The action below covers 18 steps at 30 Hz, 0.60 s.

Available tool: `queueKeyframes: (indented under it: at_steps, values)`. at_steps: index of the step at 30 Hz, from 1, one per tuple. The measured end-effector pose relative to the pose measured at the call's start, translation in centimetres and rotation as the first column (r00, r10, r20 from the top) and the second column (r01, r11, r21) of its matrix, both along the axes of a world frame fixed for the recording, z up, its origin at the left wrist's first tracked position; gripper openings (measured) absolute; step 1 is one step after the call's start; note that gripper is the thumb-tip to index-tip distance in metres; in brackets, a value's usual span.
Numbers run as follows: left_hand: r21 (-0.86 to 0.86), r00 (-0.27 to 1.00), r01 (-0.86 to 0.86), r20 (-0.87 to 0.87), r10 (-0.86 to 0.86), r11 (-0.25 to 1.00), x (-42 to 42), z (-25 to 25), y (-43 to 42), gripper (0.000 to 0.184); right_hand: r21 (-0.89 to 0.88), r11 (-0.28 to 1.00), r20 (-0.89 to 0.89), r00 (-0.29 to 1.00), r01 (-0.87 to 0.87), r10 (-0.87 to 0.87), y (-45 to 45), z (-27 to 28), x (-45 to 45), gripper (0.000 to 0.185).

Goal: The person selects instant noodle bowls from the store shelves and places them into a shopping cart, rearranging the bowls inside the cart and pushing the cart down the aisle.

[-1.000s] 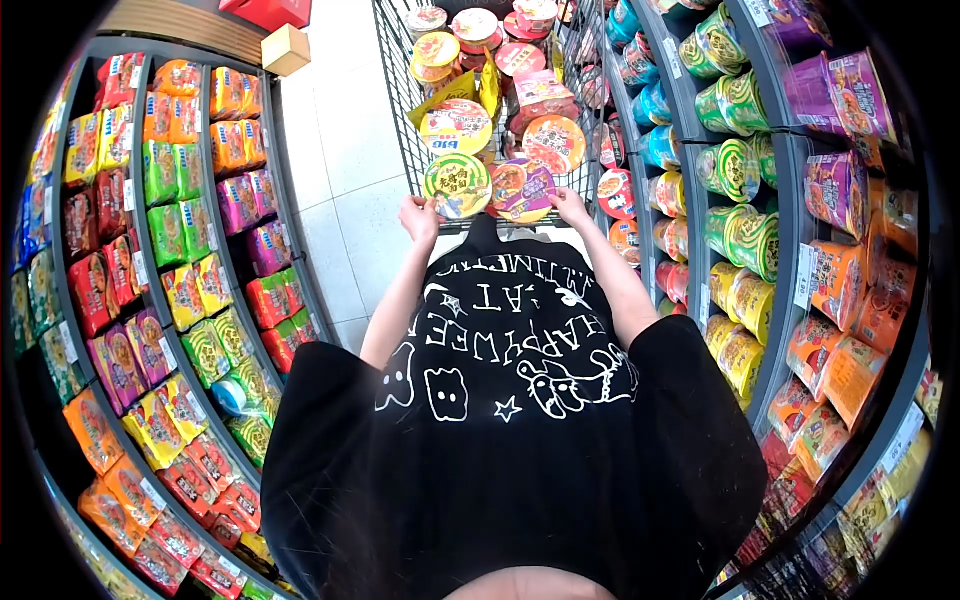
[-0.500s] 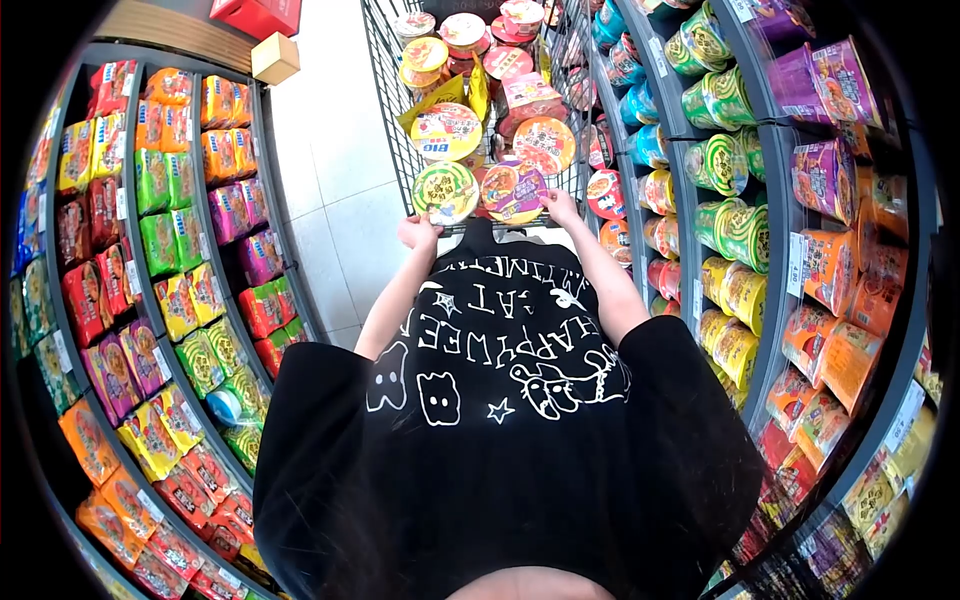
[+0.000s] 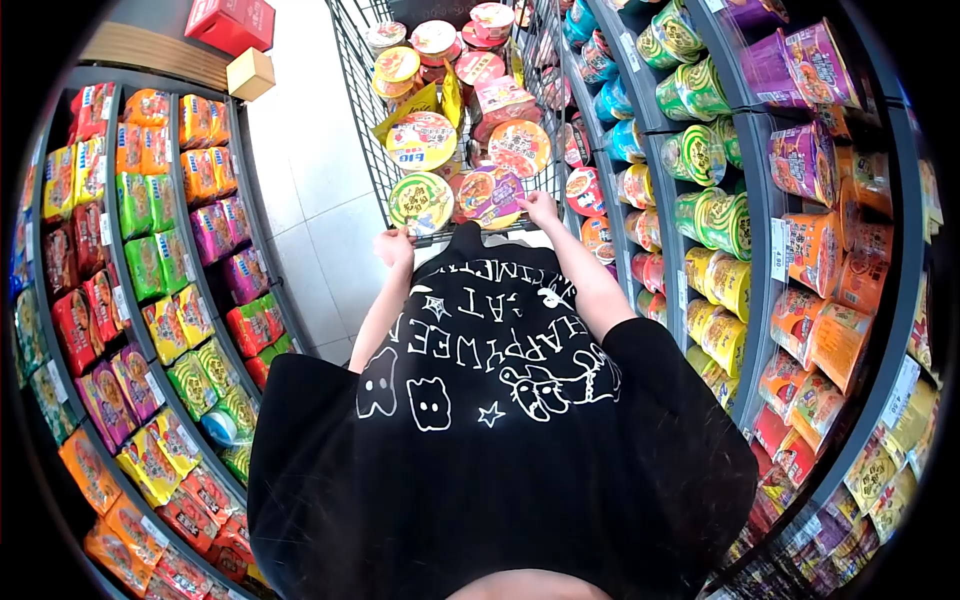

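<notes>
Left hand: fingers drawn in at the lower-left edge of the green-lidded noodle bowl; clamping cannot be confirmed. Right hand: fingers at the right rim of the purple-lidded noodle bowl; firmness cannot be determined. Bowls side by side, lids visible, at the shopping cart's near end.

At the top center of the frame, your left hand touches the edge of the green-and-yellow noodle bowl; just right of it, your right hand touches the purple noodle bowl. Both bowls sit at the near end of the shopping cart.
</notes>
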State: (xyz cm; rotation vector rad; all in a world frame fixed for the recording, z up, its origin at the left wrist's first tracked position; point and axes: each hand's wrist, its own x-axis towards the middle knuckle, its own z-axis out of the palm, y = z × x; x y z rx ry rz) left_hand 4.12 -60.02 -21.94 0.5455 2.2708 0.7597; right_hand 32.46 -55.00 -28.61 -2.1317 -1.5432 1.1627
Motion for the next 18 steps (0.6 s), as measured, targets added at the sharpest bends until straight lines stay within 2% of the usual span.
queueKeyframes:
  at_steps: [1, 2, 5, 7, 8, 9, 10, 12, 14, 15, 17, 18]
  values:
    - [-0.088, 0.986, 0.128, -0.099, -0.137, 0.988, -0.1, 0.5, 0.0, 0.015, -0.002, 1.000, 0.001, 1.000, 0.000, 0.000, 0.0, -0.2, 0.0, 0.026]
    - [-0.136, 0.968, 0.177, -0.154, -0.197, 0.975, 0.0, 1.0, 0.2, 0.016, -0.041, 0.999, -0.013, 1.000, 0.023, -0.023, 0.1, -0.4, -0.1, 0.026]
    - [-0.119, 0.958, 0.216, -0.167, -0.234, 0.969, 0.0, 1.2, 0.2, 0.018, -0.122, 0.991, -0.027, 0.998, 0.059, -0.063, 0.4, 0.0, -0.5, 0.028]
    - [-0.202, 0.910, 0.346, -0.165, -0.380, 0.916, -0.8, 1.9, 0.2, 0.021, -0.102, 0.995, 0.023, 1.000, 0.017, -0.014, 0.5, 1.0, -0.8, 0.030]
    - [-0.218, 0.867, 0.398, -0.228, -0.443, 0.891, -1.1, 1.9, 0.0, 0.026, -0.129, 0.992, 0.004, 1.000, 0.009, -0.009, 0.5, 0.1, -0.8, 0.032]
    - [-0.168, 0.882, 0.408, -0.180, -0.435, 0.897, -1.8, 1.0, -0.5, 0.025, -0.129, 0.992, -0.047, 0.999, 0.017, -0.023, 0.5, 0.5, -1.0, 0.028]
    - [-0.154, 0.840, 0.459, -0.245, -0.484, 0.875, -1.3, 3.0, -0.7, 0.025, -0.154, 0.988, -0.110, 0.994, -0.002, -0.015, 0.5, -1.6, -0.9, 0.024]
    - [-0.023, 0.828, 0.472, -0.331, -0.452, 0.881, -1.6, 2.0, -1.5, 0.028, -0.104, 0.993, -0.155, 0.987, -0.060, 0.044, 0.4, 2.8, -0.9, 0.032]
    - [-0.016, 0.773, 0.571, -0.326, -0.544, 0.821, -1.9, 1.4, -1.9, 0.030, -0.094, 0.995, -0.339, 0.939, 0.022, -0.053, -0.3, 3.7, 0.5, 0.037]
    - [-0.032, 0.739, 0.620, -0.310, -0.598, 0.784, -2.1, 0.8, -1.9, 0.029, -0.082, 0.995, -0.434, 0.897, 0.059, -0.089, -1.0, 6.2, 1.1, 0.037]
    - [0.040, 0.742, 0.657, -0.213, -0.636, 0.753, -1.4, 1.3, -1.7, 0.027, -0.114, 0.975, -0.636, 0.739, 0.193, -0.221, -3.1, 10.0, 3.9, 0.031]
    - [0.029, 0.706, 0.696, -0.206, -0.678, 0.717, -1.6, 0.9, -1.5, 0.027, -0.169, 0.936, -0.643, 0.686, 0.308, -0.342, -4.4, 12.9, 5.2, 0.028]
